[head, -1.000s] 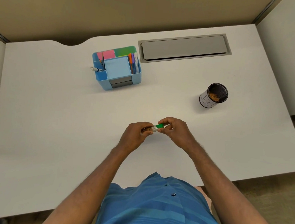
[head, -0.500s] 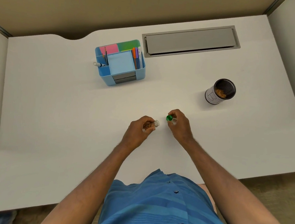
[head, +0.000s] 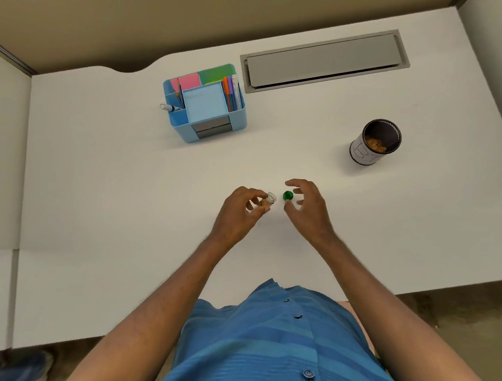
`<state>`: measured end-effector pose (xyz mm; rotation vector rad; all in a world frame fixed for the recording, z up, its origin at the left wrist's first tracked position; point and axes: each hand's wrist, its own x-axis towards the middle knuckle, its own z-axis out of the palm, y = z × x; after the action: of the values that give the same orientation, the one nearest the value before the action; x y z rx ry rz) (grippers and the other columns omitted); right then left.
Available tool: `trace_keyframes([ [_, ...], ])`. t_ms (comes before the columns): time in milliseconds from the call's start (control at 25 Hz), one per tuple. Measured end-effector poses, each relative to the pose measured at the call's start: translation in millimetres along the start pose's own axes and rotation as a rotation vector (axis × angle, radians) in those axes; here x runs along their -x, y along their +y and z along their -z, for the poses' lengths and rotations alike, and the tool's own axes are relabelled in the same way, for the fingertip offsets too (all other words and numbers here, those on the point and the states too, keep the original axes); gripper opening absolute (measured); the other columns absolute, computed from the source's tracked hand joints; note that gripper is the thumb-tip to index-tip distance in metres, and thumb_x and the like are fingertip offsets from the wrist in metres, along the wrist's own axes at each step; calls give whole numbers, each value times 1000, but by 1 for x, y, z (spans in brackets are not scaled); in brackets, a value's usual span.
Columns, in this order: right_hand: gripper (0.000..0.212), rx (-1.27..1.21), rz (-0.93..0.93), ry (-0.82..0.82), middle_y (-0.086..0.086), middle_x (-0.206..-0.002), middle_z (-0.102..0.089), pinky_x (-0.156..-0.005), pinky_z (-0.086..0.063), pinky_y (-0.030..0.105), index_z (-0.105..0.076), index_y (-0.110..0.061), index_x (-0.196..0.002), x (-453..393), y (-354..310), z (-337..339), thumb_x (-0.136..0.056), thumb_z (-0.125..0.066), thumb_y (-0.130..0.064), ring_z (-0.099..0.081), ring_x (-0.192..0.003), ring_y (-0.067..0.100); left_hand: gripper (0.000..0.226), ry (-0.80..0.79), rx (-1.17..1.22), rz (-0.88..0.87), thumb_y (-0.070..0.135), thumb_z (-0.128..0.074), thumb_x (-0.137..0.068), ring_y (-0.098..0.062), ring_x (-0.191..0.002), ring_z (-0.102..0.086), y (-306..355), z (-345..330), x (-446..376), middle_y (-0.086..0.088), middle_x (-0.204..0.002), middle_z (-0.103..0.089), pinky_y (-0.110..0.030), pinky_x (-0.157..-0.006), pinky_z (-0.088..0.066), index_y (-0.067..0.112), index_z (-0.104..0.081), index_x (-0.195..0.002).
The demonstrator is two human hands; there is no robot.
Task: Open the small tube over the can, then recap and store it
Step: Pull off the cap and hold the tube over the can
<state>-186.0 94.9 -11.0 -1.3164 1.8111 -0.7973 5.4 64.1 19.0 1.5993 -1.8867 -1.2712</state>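
My left hand [head: 242, 209] pinches a small clear tube [head: 268, 198] with brownish contents; its mouth is uncapped and points right. The green cap [head: 287, 196] lies on the white desk [head: 94, 161] just right of the tube's mouth. Around the cap hovers my right hand [head: 307, 209], fingers spread, and no finger visibly touches it. The can [head: 375, 142], dark-rimmed with a white label and brown bits inside, stands upright far to the right and behind both hands.
A blue desk organizer [head: 204, 104] with sticky notes, pens and a marker sits at the back centre-left. A grey cable hatch [head: 325, 60] is set into the desk behind it. Partition walls close the back and sides.
The cap came off the tube and the hands drew apart. My right hand then let the cap go onto the desk and spread its fingers. The left hand kept the tube.
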Motion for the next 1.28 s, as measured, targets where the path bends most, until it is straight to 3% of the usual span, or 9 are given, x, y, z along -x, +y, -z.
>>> trace_keyframes([
  [160,38,-110,49,-88,-6,-130,-61,-90,-51,17,-56,-21,-130,28,-14,14,-94,-68,-13,-60,-117,7,20,-24,171,73,24,-74,-94,-5,-88,-71,25,-22,-3,13,-107,-71,-15,-76,-54,22,-71,-114],
  [400,30,-201,14,34,-3,-117,-69,-84,-54,13,-59,-15,-124,28,-4,60,-96,-70,-13,-68,-106,7,22,-73,258,49,26,-75,-93,-11,-101,-73,66,-61,-21,9,-108,-75,-38,-91,-62,21,-71,-114],
  [600,30,-130,-49,219,-1,-118,-66,-74,-51,8,-62,-16,-121,0,13,131,-93,-71,-10,-66,-98,3,29,-114,198,24,31,-74,-93,-11,-96,-72,104,-87,-51,6,-116,-73,-28,-79,-58,23,-67,-120],
  [720,26,-10,-73,332,-1,-119,-58,-78,-56,22,-63,-23,-118,-31,26,178,-94,-69,-15,-67,-92,10,40,-121,144,25,35,-75,-92,-7,-95,-67,123,-102,-80,7,-125,-67,-23,-76,-52,23,-62,-127],
  [880,30,245,-81,250,3,-119,-55,-81,-57,36,-63,-23,-125,-67,44,213,-96,-66,-22,-65,-90,17,74,-162,40,3,41,-81,-85,-20,-122,-58,141,-127,-124,-1,-144,-52,-34,-98,-52,23,-45,-147],
  [1000,32,361,-58,170,7,-118,-58,-76,-54,36,-60,-21,-126,-82,50,224,-95,-64,-17,-64,-94,23,95,-142,-57,-45,46,-84,-79,-25,-144,-41,157,-147,-153,-5,-158,-38,-37,-112,-41,22,-32,-155],
  [1120,27,413,-2,149,8,-114,-59,-71,-54,38,-59,-18,-119,-88,55,226,-92,-65,-16,-64,-92,25,105,-124,-127,-76,44,-86,-78,-28,-150,-31,167,-163,-173,-8,-164,-30,-40,-116,-38,18,-24,-159],
  [1280,23,426,29,143,9,-111,-57,-67,-44,31,-62,-15,-117,-93,63,224,-95,-65,-20,-60,-87,23,106,-150,-172,-80,42,-86,-79,-30,-149,-33,165,-177,-184,-10,-163,-30,-42,-116,-40,15,-24,-160],
])
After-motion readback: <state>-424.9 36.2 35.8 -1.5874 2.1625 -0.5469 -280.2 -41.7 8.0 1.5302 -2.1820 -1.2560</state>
